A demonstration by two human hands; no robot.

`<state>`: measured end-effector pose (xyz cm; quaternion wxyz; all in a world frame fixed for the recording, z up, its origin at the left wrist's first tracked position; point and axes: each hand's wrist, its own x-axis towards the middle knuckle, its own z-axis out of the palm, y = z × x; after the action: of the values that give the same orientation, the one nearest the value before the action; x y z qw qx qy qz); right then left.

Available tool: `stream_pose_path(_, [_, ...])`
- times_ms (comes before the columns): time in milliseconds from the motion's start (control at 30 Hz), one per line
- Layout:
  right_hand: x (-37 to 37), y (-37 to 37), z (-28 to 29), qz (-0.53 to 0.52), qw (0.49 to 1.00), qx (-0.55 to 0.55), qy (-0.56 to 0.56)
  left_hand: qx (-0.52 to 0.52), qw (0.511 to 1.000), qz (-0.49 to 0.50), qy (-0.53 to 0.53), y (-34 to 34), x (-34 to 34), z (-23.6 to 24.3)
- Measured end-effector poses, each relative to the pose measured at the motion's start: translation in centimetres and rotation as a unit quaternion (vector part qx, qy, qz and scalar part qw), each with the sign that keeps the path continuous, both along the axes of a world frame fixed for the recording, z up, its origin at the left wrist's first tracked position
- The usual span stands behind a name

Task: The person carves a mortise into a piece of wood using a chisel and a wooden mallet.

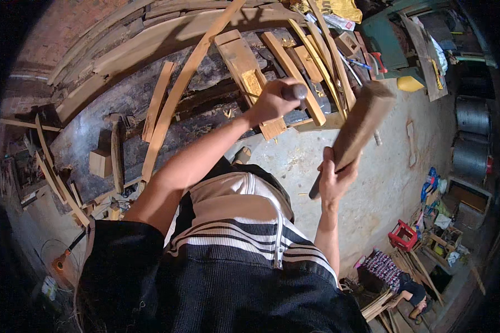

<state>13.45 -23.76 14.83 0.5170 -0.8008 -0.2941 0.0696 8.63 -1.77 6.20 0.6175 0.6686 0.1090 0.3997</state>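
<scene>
My left hand [269, 104] is wrapped round the handle of a chisel [295, 92], whose dark round butt shows above the fist. The chisel's blade is hidden behind the hand. Beneath it lies a thick wooden board [236, 53] with a rough, pale cut recess [253, 81] and shavings. To the right, my right hand [337, 180] grips a wooden mallet [364, 122] by its handle. The mallet's blocky head is raised up and away from the chisel, slightly blurred.
The dark workbench [197, 83] carries wooden strips [294, 77], a hammer [116, 150] and a wood block [100, 163]. A long plank [189, 94] crosses it. On the floor at right are a red crate [404, 236] and metal drums [472, 158]. Another person [397, 277] is at lower right.
</scene>
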Motion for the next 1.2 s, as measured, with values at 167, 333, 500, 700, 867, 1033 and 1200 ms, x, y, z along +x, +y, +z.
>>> stream_pose_path(167, [-1.0,0.7,-1.6,0.055,0.997,0.001,-0.059,-0.044,0.993,-0.109,0.03,-1.9,-0.2,-1.2])
stream_pose_path(333, [-2.1,0.0,-0.6,-0.004,0.997,-0.062,0.056,-0.024,0.995,-0.093,0.005,-3.1,0.5,-0.7])
stream_pose_path(500, [-2.2,1.0,-0.9,0.042,0.996,-0.082,-0.017,0.078,0.995,-0.018,0.06,-3.7,0.5,-1.2])
stream_pose_path(700, [-2.4,-0.4,-1.2,-0.03,0.998,-0.053,0.018,0.006,0.995,-0.096,0.005,-3.4,0.0,-2.0])
stream_pose_path(867, [-1.1,0.9,-1.6,0.046,0.984,-0.17,-0.008,-0.117,0.985,-0.099,0.079,-3.2,0.7,-2.2])
stream_pose_path(1033, [-0.6,0.2,-0.7,-0.015,0.981,-0.128,0.145,-0.076,0.979,-0.005,0.189,4.8,0.6,-0.9])
stream_pose_path(1200, [0.0,-0.7,-1.7,-0.05,0.978,-0.088,0.183,-0.208,0.97,0.004,0.125,5.9,0.9,0.0])
